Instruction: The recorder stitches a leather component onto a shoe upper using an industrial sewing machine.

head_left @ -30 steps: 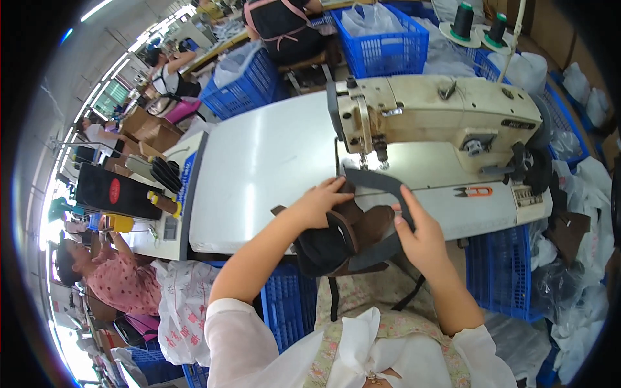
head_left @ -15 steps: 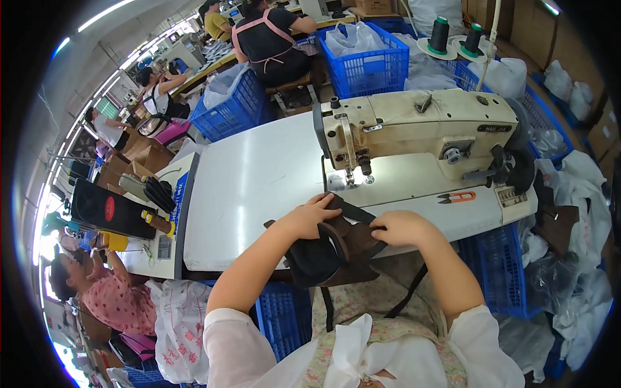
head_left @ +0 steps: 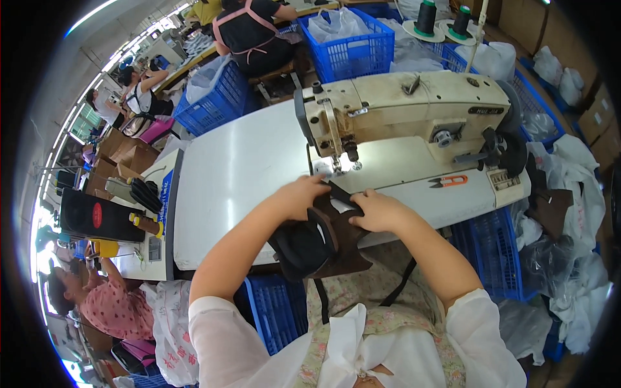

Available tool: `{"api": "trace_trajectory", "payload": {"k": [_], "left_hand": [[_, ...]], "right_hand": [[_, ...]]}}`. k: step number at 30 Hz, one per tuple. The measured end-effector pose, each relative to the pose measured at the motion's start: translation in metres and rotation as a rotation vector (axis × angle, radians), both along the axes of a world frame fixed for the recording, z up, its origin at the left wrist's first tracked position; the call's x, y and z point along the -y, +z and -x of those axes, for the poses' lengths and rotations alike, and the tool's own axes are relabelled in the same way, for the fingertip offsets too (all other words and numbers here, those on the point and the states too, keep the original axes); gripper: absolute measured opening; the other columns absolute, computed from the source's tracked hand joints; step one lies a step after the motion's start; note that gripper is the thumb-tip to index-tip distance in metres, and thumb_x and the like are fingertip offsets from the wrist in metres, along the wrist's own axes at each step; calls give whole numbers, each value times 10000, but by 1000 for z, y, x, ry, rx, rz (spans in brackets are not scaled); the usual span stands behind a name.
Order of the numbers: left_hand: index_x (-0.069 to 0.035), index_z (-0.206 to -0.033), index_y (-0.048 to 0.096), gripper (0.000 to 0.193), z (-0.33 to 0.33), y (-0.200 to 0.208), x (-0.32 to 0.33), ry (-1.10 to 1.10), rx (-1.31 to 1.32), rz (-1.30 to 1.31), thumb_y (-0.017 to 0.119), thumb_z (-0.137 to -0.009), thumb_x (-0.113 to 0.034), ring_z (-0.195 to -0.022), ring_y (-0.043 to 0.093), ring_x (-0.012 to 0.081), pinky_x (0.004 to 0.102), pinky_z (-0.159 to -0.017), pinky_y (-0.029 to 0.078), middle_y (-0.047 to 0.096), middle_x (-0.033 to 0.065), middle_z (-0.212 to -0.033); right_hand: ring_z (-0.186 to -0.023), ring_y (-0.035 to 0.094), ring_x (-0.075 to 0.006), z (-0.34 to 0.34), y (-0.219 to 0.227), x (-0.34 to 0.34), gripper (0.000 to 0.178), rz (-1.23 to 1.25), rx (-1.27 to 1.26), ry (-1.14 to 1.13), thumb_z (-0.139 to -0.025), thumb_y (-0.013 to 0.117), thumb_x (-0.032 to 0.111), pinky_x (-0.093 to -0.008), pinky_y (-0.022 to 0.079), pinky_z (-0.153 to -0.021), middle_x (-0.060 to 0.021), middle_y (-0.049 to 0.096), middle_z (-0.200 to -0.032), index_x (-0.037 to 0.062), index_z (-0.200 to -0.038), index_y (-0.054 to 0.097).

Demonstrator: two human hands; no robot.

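Observation:
Between my hands is a dark brown and black sewn piece [head_left: 301, 249], with a rounded hollow black part hanging over the table's near edge. My left hand [head_left: 299, 197] has its fingers on the piece's far left edge, just short of the needle area. My right hand [head_left: 375, 211] pinches the right end of a black strip [head_left: 341, 194] along the piece's far side. The cream sewing machine [head_left: 407, 119] stands just beyond, its presser foot [head_left: 337, 166] lit and slightly apart from the piece. What lies under my left fingers is hidden.
Orange-handled thread snips [head_left: 449, 182] lie right on the white tabletop [head_left: 226, 174]. Dark thread cones [head_left: 425, 18] stand behind the machine. Blue crates [head_left: 349, 42] surround the table, one [head_left: 275, 313] below its near edge. A co-worker in pink [head_left: 119, 294] sits at left.
My right hand has come in toward the left hand and the needle, bringing the black strip along. My left hand has moved slightly forward with the piece. The whole view has shifted a little.

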State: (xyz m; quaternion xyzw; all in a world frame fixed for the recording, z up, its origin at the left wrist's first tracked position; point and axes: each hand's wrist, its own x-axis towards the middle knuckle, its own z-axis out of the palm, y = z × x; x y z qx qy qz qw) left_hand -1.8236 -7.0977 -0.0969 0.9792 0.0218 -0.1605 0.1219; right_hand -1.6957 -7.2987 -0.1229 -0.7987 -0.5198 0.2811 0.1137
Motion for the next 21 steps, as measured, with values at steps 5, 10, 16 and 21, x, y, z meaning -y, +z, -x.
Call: {"api": "trace_trajectory", "payload": {"k": [5, 10, 16, 21], "left_hand": [[-74, -1235, 611, 615, -11, 5, 2, -35, 106, 22, 757, -652, -203, -1221, 509, 365, 426, -992, 461, 498, 168, -1378], [-91, -1236, 586, 614, 10, -14, 5, 26, 196, 42, 799, -709, -322, -1329, 404, 340, 437, -1000, 469, 435, 139, -1422], [-105, -1261, 565, 765, 18, -21, 6, 132, 201, 198, 858, -613, -389, -1369, 299, 441, 495, -1100, 354, 332, 205, -1486], [-90, -1160, 604, 665, 6, -18, 4, 124, 255, 218, 858, -610, -364, -1326, 343, 437, 488, -1086, 364, 374, 187, -1459]], "right_hand": [[-1101, 570, -412, -8, -5, 1, 450, -144, 38, -15, -830, 658, 366, -468, 464, -943, -250, 557, -1201, 143, -1220, 624], [-1056, 591, -395, 2, -13, 6, 432, -156, -86, -88, -840, 642, 342, -452, 479, -922, -223, 548, -1172, 137, -1221, 634], [-1011, 594, -366, 21, -46, 14, 360, -420, -243, -236, -832, 640, 192, -419, 490, -899, -173, 539, -1144, 113, -1183, 653], [-1056, 560, -347, 22, -41, 11, 367, -793, -331, -320, -767, 657, 26, -385, 476, -918, -166, 543, -1116, 64, -1132, 659]]}}
